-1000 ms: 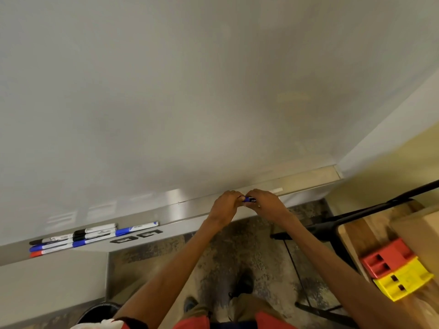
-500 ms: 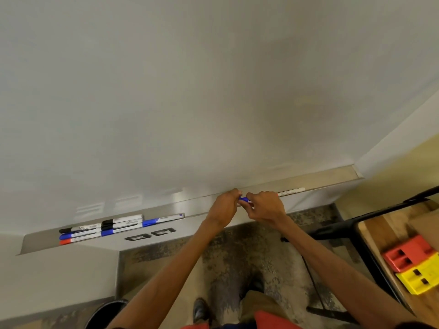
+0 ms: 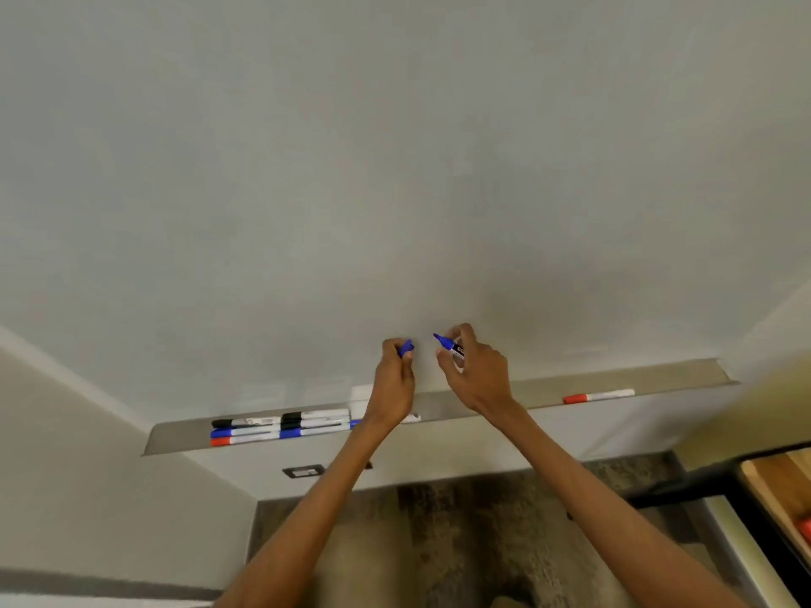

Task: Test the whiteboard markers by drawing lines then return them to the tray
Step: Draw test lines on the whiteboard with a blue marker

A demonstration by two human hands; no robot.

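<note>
Two hands before the board (image 3: 395, 168); right hand (image 3: 480, 373) grips the uncapped marker (image 3: 448, 344), tip angled up-left, near the board; left hand (image 3: 392, 381) pinches the cap (image 3: 406, 347) beside it.

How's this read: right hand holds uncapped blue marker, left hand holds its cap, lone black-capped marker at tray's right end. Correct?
No. Head view: the lone marker at the right end of the tray is red-capped, not black. The right hand does hold the uncapped blue marker, the left hand its cap.
</note>
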